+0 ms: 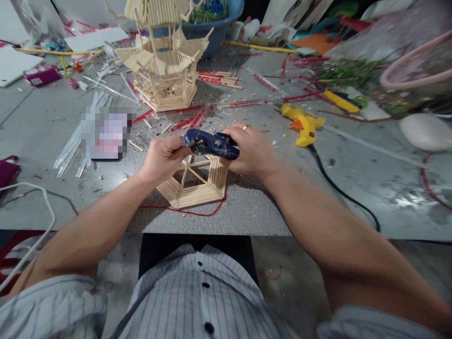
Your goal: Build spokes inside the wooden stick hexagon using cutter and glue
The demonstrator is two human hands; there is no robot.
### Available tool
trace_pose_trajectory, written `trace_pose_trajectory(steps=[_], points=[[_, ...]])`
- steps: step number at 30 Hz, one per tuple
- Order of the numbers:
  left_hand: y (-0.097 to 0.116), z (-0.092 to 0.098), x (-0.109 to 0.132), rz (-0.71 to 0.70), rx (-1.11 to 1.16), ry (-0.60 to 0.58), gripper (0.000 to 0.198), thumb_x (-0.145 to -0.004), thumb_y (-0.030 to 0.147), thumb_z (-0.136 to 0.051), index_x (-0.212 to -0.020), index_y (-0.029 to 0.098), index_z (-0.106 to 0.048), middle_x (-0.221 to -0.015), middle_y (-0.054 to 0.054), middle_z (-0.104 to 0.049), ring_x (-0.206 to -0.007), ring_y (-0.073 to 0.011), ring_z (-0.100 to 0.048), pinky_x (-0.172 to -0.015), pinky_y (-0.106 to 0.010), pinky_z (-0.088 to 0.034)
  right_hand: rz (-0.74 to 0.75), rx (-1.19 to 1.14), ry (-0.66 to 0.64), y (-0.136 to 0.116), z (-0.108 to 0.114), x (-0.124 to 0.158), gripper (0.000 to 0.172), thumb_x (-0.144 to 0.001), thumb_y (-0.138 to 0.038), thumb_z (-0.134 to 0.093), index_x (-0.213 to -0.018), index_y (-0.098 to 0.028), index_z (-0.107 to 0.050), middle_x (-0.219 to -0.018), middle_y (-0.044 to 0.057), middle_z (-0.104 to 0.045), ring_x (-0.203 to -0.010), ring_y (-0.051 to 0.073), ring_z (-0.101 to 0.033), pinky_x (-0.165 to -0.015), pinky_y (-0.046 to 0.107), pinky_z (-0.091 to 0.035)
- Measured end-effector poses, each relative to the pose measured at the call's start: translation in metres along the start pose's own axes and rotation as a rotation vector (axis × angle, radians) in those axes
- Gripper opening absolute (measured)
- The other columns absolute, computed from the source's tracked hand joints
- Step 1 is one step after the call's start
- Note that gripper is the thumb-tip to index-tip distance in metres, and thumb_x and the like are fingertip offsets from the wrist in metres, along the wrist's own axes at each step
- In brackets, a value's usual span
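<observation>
red cord (210, 215) nearest, on table (261, 209). hexagonal stick frame (197, 194) flat just behind it. right hand (252, 148) fingers wrapped round blue hand tool (212, 142); left hand (163, 156) fingers pinched at tool's end, can't tell on what. stick pagoda (165, 63) beyond.

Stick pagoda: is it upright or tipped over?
Upright: the stick pagoda stands with its base on the table, its roofed tiers rising above.
</observation>
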State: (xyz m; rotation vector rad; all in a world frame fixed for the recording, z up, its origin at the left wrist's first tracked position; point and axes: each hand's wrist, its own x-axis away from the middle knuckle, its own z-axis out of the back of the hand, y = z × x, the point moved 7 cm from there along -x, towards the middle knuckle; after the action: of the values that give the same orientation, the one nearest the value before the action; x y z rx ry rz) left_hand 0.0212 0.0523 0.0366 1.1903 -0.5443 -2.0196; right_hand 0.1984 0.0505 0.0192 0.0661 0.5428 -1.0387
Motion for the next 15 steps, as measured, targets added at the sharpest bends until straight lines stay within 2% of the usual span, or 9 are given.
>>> trace_pose_trajectory(steps=[6, 12, 15], points=[[0.0052, -0.0007, -0.001, -0.028, 0.008, -0.024, 0.025, -0.079, 0.023, -0.06, -0.056, 0.018, -0.054, -0.051, 0.005, -0.044, -0.049, -0.0071, -0.043, -0.045, -0.022, -0.035, -0.027, 0.042, -0.014, -0.0009, -0.0025, 0.0003, 0.037, -0.068, -0.032, -0.058, -0.103, -0.018, -0.056, -0.101, 0.014, -0.062, -0.092, 0.03, -0.06, -0.072, 0.042, -0.048], [0.0067, -0.0009, -0.0013, -0.024, 0.002, -0.043, 0.018, -0.08, 0.019, -0.059, -0.061, 0.018, -0.061, -0.055, 0.003, -0.059, -0.052, -0.0088, -0.053, -0.048, -0.022, -0.04, -0.053, 0.094, 0.004, -0.0016, -0.0012, 0.0004, 0.034, -0.07, -0.036, -0.058, -0.099, -0.018, -0.056, -0.101, 0.014, -0.062, -0.088, 0.029, -0.06, -0.067, 0.039, -0.046], [0.0052, -0.001, -0.0008, -0.013, -0.004, -0.036, 0.018, -0.08, 0.019, -0.06, -0.062, 0.018, -0.062, -0.055, 0.003, -0.061, -0.053, -0.0092, -0.055, -0.049, -0.022, -0.042, -0.055, 0.131, -0.004, -0.0023, -0.0004, 0.0001, 0.033, -0.071, -0.039, -0.057, -0.097, -0.018, -0.057, -0.099, 0.014, -0.062, -0.086, 0.028, -0.06, -0.063, 0.037, -0.043]])
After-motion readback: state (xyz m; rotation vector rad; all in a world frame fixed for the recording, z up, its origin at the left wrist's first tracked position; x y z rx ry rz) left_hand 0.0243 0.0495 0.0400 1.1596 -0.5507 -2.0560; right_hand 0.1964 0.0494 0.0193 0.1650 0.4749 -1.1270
